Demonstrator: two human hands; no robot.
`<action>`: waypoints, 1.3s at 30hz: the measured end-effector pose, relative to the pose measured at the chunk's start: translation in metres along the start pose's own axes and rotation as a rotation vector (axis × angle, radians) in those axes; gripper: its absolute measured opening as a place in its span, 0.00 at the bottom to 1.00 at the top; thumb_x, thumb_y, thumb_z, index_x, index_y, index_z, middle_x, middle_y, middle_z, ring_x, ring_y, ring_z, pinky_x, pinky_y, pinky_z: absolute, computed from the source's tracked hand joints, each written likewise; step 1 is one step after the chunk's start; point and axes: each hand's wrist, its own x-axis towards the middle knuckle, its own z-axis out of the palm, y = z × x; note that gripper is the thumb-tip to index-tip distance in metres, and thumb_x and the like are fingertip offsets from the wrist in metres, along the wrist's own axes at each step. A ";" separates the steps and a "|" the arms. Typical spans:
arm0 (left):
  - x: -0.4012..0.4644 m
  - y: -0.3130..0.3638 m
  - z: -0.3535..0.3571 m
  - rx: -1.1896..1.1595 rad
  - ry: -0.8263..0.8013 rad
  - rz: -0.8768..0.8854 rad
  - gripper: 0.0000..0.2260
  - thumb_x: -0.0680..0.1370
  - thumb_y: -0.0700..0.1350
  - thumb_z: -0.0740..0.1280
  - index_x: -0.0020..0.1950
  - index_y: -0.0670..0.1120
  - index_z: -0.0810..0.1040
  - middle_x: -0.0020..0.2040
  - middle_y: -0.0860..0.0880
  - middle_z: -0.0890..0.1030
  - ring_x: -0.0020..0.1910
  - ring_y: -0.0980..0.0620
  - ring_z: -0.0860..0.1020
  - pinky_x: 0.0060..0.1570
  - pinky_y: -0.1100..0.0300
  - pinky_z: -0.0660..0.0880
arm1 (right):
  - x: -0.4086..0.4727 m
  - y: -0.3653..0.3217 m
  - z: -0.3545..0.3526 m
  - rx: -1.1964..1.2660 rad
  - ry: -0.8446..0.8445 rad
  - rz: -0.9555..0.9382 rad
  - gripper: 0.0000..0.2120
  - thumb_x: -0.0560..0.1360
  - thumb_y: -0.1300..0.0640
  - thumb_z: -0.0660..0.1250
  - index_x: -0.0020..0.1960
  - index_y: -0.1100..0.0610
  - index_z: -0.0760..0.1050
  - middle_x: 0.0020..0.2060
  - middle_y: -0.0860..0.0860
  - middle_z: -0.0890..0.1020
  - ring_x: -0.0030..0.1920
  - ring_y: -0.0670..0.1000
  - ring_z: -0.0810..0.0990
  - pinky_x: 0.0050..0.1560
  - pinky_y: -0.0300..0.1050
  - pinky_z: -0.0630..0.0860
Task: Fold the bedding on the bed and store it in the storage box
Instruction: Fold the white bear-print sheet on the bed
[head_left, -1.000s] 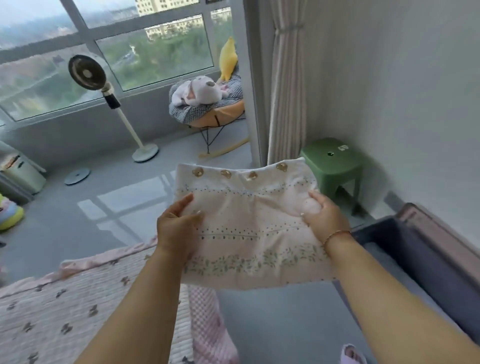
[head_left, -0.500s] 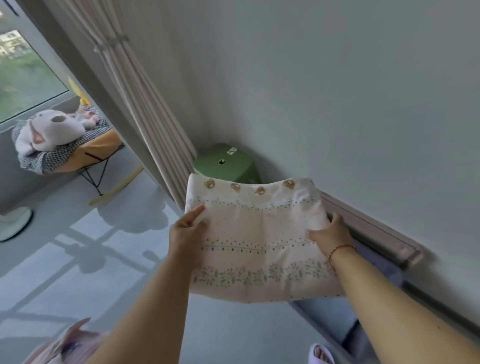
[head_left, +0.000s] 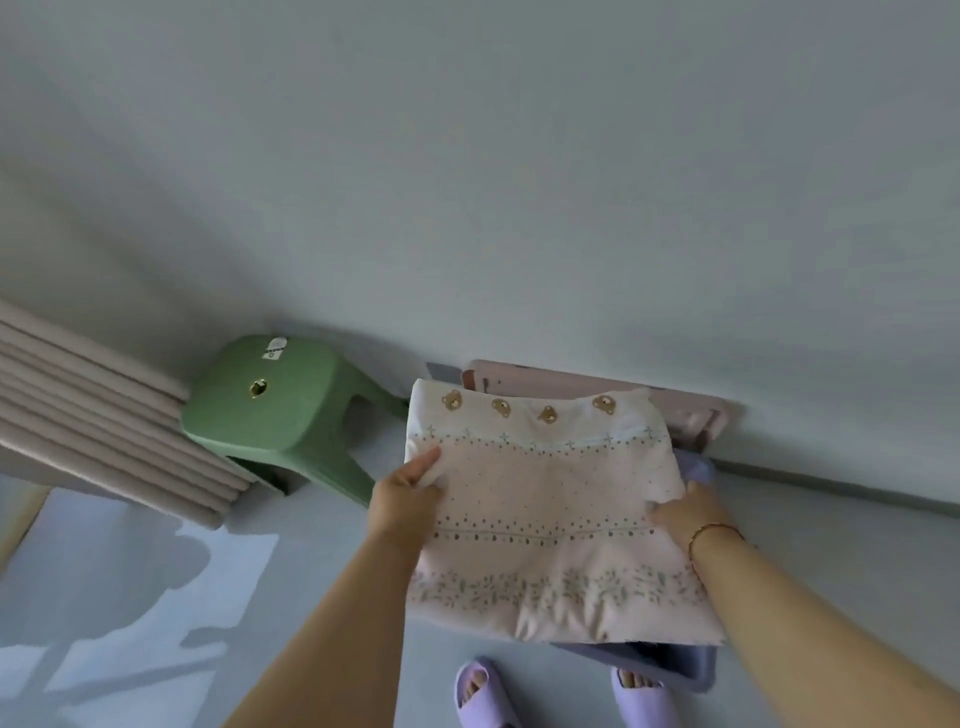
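The folded bedding (head_left: 550, 519), a second ago carried over open floor, now hangs directly above the storage box (head_left: 670, 667) by the far wall. Left hand (head_left: 408, 496) and right hand (head_left: 685, 512) grip its edges; lowering comes next.

A plain pale grey-white wall (head_left: 519, 182) fills the upper view from nine o'clock round to three o'clock, meeting a smooth pale grey floor (head_left: 130, 623) along a dark baseboard strip (head_left: 841, 491) at three o'clock. At ten o'clock a green moulded plastic stool (head_left: 270, 400) stands against the wall, just beside the beige pleated curtain (head_left: 93, 410) at nine o'clock. Bright patches of daylight (head_left: 228, 551) crossed by soft shadows lie on the floor at eight o'clock.
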 end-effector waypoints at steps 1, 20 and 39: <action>0.009 -0.004 0.006 0.033 -0.026 -0.009 0.18 0.78 0.38 0.66 0.62 0.58 0.78 0.58 0.52 0.76 0.40 0.55 0.76 0.37 0.66 0.75 | 0.005 0.007 0.005 0.016 0.022 0.008 0.26 0.75 0.56 0.68 0.69 0.65 0.66 0.63 0.62 0.74 0.61 0.61 0.74 0.61 0.50 0.71; 0.205 -0.213 0.129 0.325 -0.252 -0.047 0.22 0.79 0.34 0.62 0.68 0.55 0.74 0.65 0.51 0.76 0.53 0.53 0.78 0.51 0.62 0.78 | 0.205 0.149 0.147 -0.051 0.186 0.152 0.17 0.76 0.48 0.65 0.60 0.56 0.68 0.54 0.55 0.78 0.52 0.59 0.77 0.52 0.53 0.76; 0.286 -0.303 0.201 1.062 -0.364 0.113 0.33 0.79 0.45 0.65 0.79 0.58 0.50 0.79 0.52 0.44 0.77 0.45 0.48 0.72 0.49 0.61 | 0.300 0.179 0.215 -0.511 0.173 -0.044 0.27 0.75 0.61 0.61 0.72 0.51 0.60 0.67 0.53 0.67 0.66 0.55 0.66 0.64 0.49 0.68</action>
